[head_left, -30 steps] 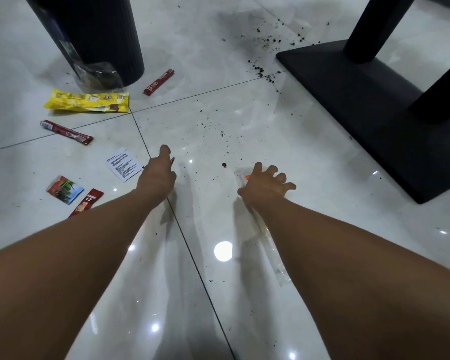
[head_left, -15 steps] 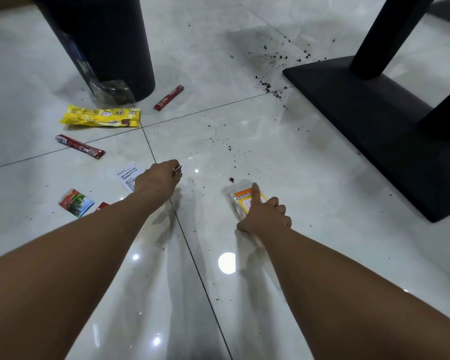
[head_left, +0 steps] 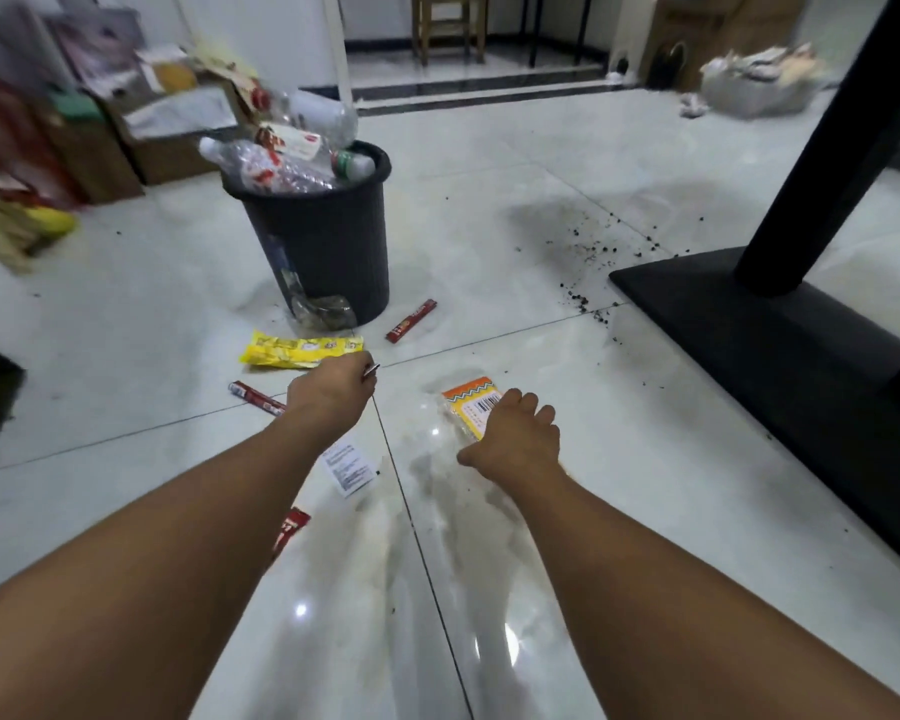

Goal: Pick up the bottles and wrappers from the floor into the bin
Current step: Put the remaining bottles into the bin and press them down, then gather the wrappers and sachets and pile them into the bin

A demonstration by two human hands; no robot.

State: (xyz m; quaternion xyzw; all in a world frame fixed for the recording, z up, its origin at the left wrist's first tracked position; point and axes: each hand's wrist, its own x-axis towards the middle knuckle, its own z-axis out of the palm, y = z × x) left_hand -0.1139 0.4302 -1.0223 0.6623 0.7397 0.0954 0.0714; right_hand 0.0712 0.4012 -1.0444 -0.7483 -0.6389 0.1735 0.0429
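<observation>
A black bin stands ahead, heaped with clear plastic bottles. My left hand is a fist, and a thin reddish wrapper tip pokes out from between its fingers. My right hand grips the lower end of a clear packet with an orange label, just above the floor. On the tiles lie a yellow wrapper, a red stick wrapper right of the bin, another red stick, a white printed sachet and a red sachet half hidden by my left arm.
A crumpled clear wrapper leans against the bin's foot. A black table base and post fill the right side. Dark crumbs are scattered in front of it. Cardboard boxes and clutter line the back left wall.
The view has tilted up, so the bin's top and the room now show. My right hand has closed on the orange packet. Both hands have moved forward toward the bin.
</observation>
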